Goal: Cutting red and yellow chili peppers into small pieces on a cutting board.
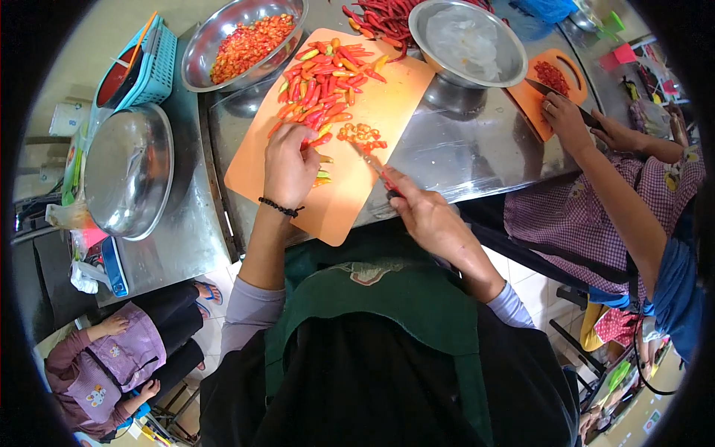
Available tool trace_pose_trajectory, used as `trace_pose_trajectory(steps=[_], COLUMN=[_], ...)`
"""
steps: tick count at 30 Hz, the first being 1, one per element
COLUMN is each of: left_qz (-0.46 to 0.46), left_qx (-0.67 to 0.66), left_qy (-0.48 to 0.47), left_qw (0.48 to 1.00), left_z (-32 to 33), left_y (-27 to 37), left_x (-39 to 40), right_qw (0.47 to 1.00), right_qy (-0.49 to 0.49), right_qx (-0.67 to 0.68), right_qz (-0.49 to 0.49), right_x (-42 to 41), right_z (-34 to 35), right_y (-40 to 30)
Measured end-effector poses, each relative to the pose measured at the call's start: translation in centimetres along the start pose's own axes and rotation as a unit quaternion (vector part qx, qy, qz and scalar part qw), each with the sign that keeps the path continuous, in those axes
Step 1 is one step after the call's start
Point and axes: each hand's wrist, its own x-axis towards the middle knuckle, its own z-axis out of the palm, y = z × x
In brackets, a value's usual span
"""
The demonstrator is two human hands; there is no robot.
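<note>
My right hand [435,220] grips a small knife [371,162] with a red and black handle. The blade's tip rests by a little heap of sliced chilies [360,134] on an orange cutting board [329,215]. My left hand [290,165], with a black braided bracelet at the wrist, is at the near edge of a pile of whole red, orange and yellow chilies [321,84]. Its fingers curl down among them, so whether they pinch one is hidden. A few yellow-green chili pieces [322,177] lie just right of that hand.
A steel bowl of chopped chilies [251,50] stands behind the board at left. Another steel bowl [466,42] holds a clear plastic bag, near long red chilies [385,19]. On the right, a co-worker's hands [570,120] work with a knife. An overturned steel basin [128,173] lies left.
</note>
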Motion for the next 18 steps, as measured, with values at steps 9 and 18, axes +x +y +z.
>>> trace_pose_trajectory(steps=[9,18], left_qz=[0.030,0.066], left_qx=[0.145,0.079], left_qy=[-0.024,-0.030], left_qw=[0.989,0.994], left_z=[1.3,2.5], left_y=[-0.2,0.5], left_x=[1.0,-0.2], right_qw=[0.999,1.000], right_qy=[-0.007,0.013], right_qx=[0.004,0.009], right_qz=[0.033,-0.008], right_x=[0.3,1.2], right_z=[-0.4,-0.1], right_y=[-0.2,0.7])
